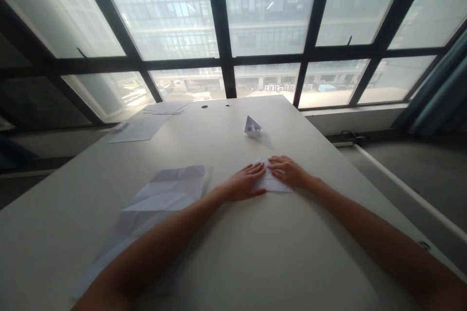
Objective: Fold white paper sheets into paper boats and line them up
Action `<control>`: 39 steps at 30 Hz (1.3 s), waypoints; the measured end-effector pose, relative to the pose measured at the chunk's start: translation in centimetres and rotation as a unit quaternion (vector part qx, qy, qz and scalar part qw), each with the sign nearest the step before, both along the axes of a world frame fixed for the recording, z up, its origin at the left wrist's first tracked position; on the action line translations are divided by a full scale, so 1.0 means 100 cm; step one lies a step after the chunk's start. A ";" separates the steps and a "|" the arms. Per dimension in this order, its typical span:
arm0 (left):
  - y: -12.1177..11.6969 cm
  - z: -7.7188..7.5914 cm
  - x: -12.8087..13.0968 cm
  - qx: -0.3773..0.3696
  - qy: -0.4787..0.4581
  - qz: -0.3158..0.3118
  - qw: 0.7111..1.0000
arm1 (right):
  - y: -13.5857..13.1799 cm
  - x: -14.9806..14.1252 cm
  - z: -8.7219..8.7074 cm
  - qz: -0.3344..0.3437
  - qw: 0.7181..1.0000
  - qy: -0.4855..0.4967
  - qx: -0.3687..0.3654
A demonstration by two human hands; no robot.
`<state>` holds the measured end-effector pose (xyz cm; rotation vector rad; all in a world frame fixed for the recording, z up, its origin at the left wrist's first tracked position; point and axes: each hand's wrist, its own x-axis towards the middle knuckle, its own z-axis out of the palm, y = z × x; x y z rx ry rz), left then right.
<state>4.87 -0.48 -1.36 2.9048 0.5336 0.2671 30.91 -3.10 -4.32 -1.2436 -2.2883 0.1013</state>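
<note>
A small folded sheet of white paper lies on the table under both hands. My left hand rests flat over its left part, fingers stretched out to the right. On its upper right part lies my right hand, its fingers extended and pointing left. Parts of the paper are hidden beneath the fingers. Just beyond the hands stands a folded paper boat with a pointed peak.
Creased white sheets lie at the left, partly under my left forearm. More papers lie at the table's far left. The white table reaches toward tall windows. A blue curtain hangs at the right.
</note>
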 end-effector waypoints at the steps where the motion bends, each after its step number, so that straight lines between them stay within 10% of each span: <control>1: 0.000 0.000 0.000 -0.001 0.000 0.001 1.000 | 0.000 0.000 0.000 0.001 1.000 0.001 0.000; 39: 0.001 -0.002 0.000 0.000 -0.004 0.000 1.000 | 0.000 -0.001 0.000 0.000 1.000 0.008 -0.001</control>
